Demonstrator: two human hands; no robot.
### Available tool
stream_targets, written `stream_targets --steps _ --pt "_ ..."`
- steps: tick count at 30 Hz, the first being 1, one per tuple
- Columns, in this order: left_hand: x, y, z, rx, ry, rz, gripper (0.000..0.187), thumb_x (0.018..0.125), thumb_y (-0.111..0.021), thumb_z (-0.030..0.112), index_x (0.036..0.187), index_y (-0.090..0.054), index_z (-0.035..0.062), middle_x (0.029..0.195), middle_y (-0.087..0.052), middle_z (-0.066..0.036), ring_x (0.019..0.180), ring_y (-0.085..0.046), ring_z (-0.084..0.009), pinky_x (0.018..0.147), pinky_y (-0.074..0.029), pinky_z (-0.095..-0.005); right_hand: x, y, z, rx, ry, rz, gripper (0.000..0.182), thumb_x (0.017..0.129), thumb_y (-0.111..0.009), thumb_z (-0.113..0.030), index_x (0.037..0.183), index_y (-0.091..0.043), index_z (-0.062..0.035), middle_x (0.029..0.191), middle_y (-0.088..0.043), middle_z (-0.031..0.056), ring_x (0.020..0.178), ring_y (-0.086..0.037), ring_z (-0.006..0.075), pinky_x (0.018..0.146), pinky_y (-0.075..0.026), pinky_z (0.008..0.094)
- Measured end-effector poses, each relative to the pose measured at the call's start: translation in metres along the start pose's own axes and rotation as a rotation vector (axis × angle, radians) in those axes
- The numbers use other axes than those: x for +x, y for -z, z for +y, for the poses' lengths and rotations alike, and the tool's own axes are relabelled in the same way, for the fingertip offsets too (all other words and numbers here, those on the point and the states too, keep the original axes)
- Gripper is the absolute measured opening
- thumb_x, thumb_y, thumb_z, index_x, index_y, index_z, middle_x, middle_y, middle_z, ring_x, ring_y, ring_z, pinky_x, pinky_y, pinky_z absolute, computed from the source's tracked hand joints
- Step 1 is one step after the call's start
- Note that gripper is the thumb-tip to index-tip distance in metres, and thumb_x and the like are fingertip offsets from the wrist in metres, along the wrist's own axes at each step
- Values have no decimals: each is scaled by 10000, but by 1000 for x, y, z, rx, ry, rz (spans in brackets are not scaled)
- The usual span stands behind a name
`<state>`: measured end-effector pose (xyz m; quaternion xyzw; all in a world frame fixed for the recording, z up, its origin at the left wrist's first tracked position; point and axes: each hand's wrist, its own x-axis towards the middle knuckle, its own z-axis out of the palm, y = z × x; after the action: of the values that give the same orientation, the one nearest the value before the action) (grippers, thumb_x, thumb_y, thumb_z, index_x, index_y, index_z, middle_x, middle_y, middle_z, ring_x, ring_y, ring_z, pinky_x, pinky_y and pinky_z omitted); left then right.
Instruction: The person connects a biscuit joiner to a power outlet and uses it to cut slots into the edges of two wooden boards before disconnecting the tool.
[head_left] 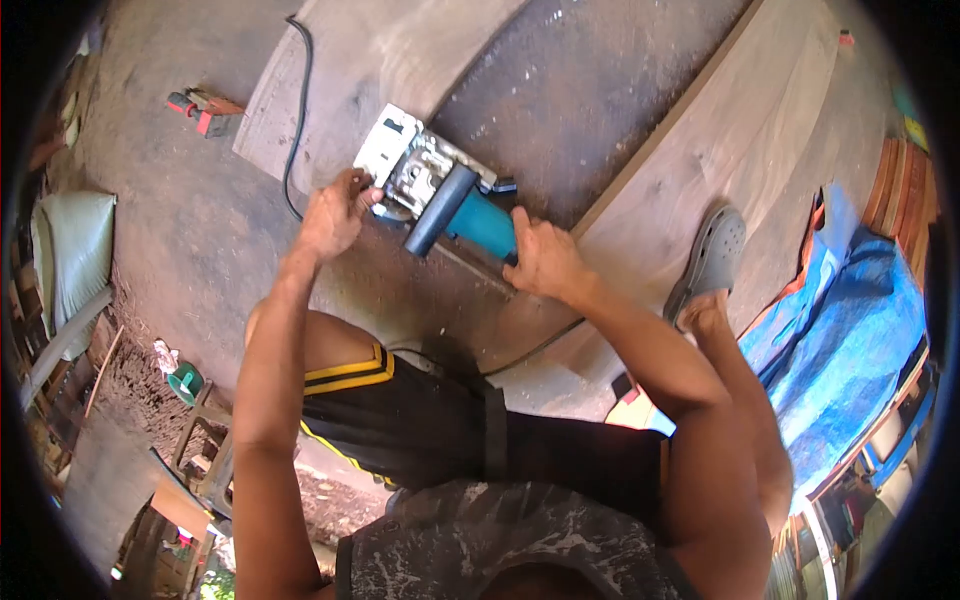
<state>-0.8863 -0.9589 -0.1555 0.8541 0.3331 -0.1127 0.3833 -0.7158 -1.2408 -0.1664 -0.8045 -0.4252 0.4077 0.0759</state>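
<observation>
A teal and grey power tool (440,190) with a white guard lies against the edge of a long wooden board (740,150) on the ground. My left hand (335,215) holds the tool's front, by the metal base and white guard. My right hand (540,255) grips the teal body at its rear. A black power cord (298,110) runs from near the tool across a second board (400,60) at the top. My bent knee in black shorts (350,370) sits below the tool, and my foot in a grey clog (710,260) rests on the long board.
A red and grey tool (205,108) lies on the dirt floor at upper left. A blue tarp (850,340) covers the ground at right. A white sack (70,250) lies at far left. A green cup (187,382) and a wooden stool (205,450) stand lower left.
</observation>
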Motion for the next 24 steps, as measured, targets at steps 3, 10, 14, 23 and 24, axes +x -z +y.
stream_targets --steps 3,10,14,23,24 --pt "6 10 5 39 34 -90 527 1006 -649 361 1289 -585 -78 1233 -693 -260 1181 -674 -373 1000 -532 -434 4 7 -2 28 -25 -40 575 749 -798 -206 1145 -454 30 947 -686 317 913 -696 499 831 -572 550" --pt "8 9 -2 26 -5 -120 526 1002 -657 364 1280 -591 -78 1220 -701 -259 1164 -687 -359 992 -534 -419 1 8 -3 39 -11 -60 550 746 -782 -188 1140 -476 43 982 -686 307 923 -706 472 831 -579 534" --pt "9 12 3 33 41 -149 523 1016 -637 366 1314 -575 -60 1241 -695 -249 1187 -674 -362 994 -528 -440 4 7 -2 23 -8 -57 556 745 -779 -189 1145 -473 47 975 -684 308 918 -704 475 832 -579 536" --pt "11 13 2 14 39 -139 493 995 -670 335 1256 -600 -78 1169 -708 -279 1125 -694 -392 964 -546 -438 17 6 -15 38 -32 -31 576 749 -777 -217 1154 -474 59 968 -681 319 898 -703 481 828 -575 544" --pt "11 12 0 23 27 -133 484 994 -671 335 1250 -605 -70 1157 -710 -277 1114 -696 -394 959 -547 -443 19 4 -18 30 -26 -31 576 749 -777 -217 1154 -474 59 968 -681 319 898 -703 481 828 -575 544"
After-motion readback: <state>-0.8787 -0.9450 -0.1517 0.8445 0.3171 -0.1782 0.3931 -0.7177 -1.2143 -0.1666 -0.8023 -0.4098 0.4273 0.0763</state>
